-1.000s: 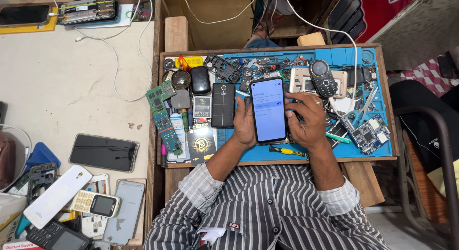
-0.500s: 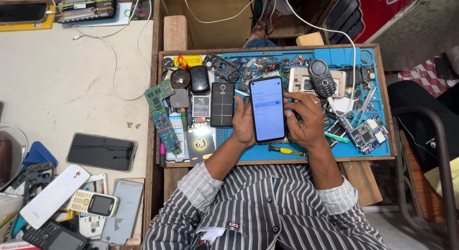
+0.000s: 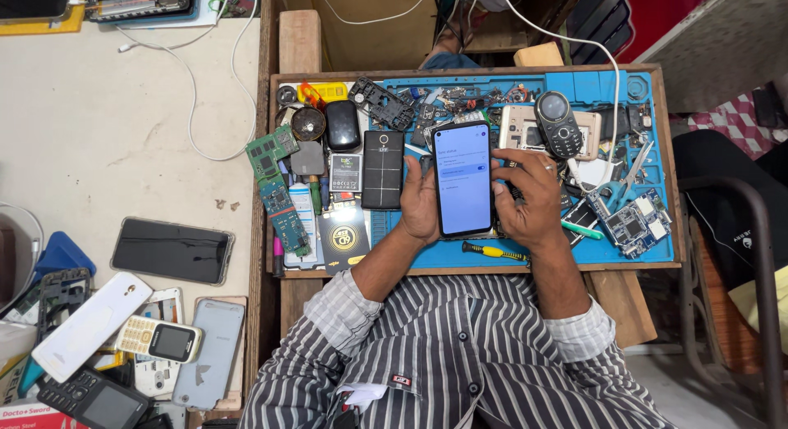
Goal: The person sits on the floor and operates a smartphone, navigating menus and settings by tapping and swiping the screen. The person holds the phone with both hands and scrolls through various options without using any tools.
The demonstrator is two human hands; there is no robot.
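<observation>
Over the blue mat (image 3: 640, 256), centre of the tray: smartphone (image 3: 462, 178) held upright-ish, screen on, light menu page w/ a toggle showing. Left hand (image 3: 420, 203) wraps the phone's left edge, fingers curled behind, closed grip on it. Right hand (image 3: 529, 201) clamps the right edge the same way, thumb lying along the side near the screen; also closed on the phone. So both hands carry it, just above the mat, not resting on it as far as I can tell.

Doing this step well, imo: keep one hand as the steady holder, free a thumb for taps. Keep the phone over the mat, clear of the loose boards and the yellow screwdriver (image 3: 495, 252) just below it. Tilt screen away from glare.

Around it: black phone back (image 3: 383, 169) just left, green circuit boards (image 3: 277, 191) further left, dark oval handset (image 3: 558, 123) upper right, tweezers (image 3: 630, 171) + small board (image 3: 636, 224) right. White cable (image 3: 574, 47) runs in from the top.

Hard to tell: screen text too small. Fingertips behind the phone hidden. Parts under the phone and under the right palm covered. Whether the cable plugs into anything: can't see. Left bench w/ spare phones (image 3: 160, 340) partly cut off at frame edge.
</observation>
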